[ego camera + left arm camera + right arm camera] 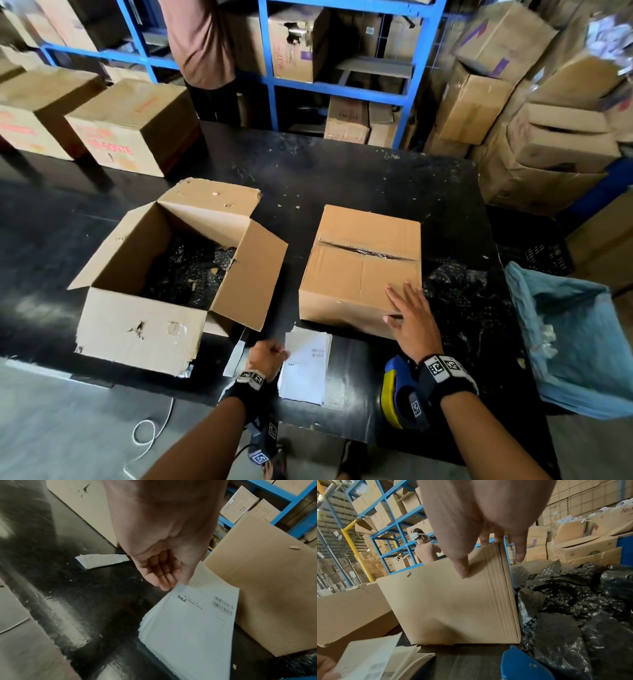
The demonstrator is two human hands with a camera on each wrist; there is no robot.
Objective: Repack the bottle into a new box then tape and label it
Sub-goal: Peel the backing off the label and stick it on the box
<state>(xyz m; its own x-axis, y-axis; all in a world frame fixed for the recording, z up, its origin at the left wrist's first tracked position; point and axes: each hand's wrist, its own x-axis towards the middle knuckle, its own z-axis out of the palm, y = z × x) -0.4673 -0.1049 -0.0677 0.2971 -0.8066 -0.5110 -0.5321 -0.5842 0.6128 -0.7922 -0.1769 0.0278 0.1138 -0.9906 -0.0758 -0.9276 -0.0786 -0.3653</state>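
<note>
The new brown box point(363, 267) stands closed on the black table point(342, 178), with a tape seam across its top. My right hand point(406, 308) lies flat on its near right corner, fingers straight and thumb on the front face point(462, 568). A stack of white label sheets point(305, 366) lies in front of the box. My left hand point(281, 353) pinches the corner of the top label sheet point(188, 615) between thumb and curled fingers point(164, 574). The old box point(164, 274) stands open at the left with black bubble wrap inside. No bottle is visible.
A blue and yellow tape dispenser point(397, 394) lies under my right wrist. Black bubble wrap point(459, 291) is heaped right of the new box. A blue-lined bin point(575, 342) stands at the table's right end. A white paper strip point(101, 561) lies left of the labels. A person point(202, 44) stands at the blue shelving.
</note>
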